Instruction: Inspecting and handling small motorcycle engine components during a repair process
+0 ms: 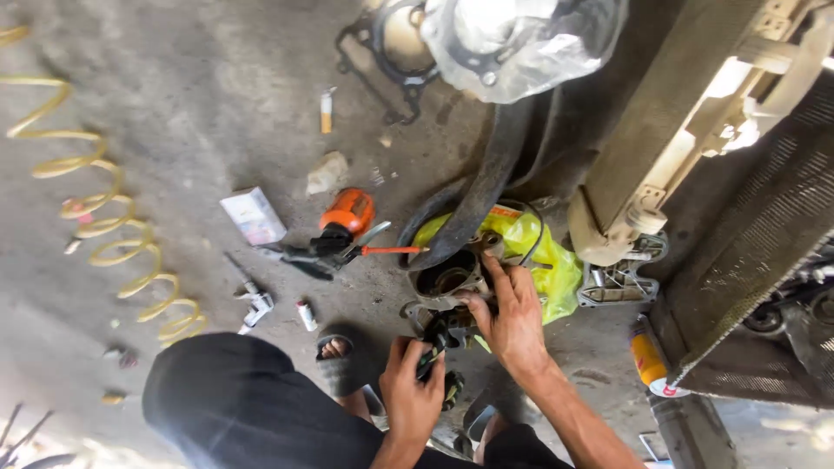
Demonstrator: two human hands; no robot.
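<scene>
Grimy concrete floor below me: my left hand [413, 395] grips a dark tool [432, 352], my right hand [511, 317] presses open-fingered on the round metal engine part [445, 278], steadying it.

I count my two hands, left hand [411, 391] and right hand [512, 317]. One yellow coiled hose [104, 217], one orange oil can [346, 213], one small white box [253, 215], one yellow bag [543, 256], one yellow spray can [647, 358], possibly two gaskets [382, 43], one clear plastic bag [521, 39].
</scene>
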